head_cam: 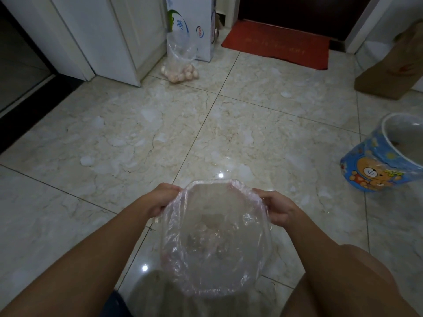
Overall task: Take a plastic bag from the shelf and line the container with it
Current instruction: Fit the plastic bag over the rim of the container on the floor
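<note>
A clear container (207,182) with angled corners sits low in front of me above the tiled floor. A thin, see-through plastic bag (215,255) with a faint pink tint hangs inside it, its mouth folded over the rim. My left hand (161,199) grips the bag and rim on the left side. On the right side, my right hand (278,210) pinches the bag's edge against the rim. The container's lower part is hidden behind the crinkled bag.
A blue cartoon-bear bin (380,156) lined with clear plastic lies tilted at the right. A bag of eggs (179,65) leans on a white carton (194,24) by white cabinet doors (109,37). A red doormat (277,44) and brown paper bag (393,65) lie farther back.
</note>
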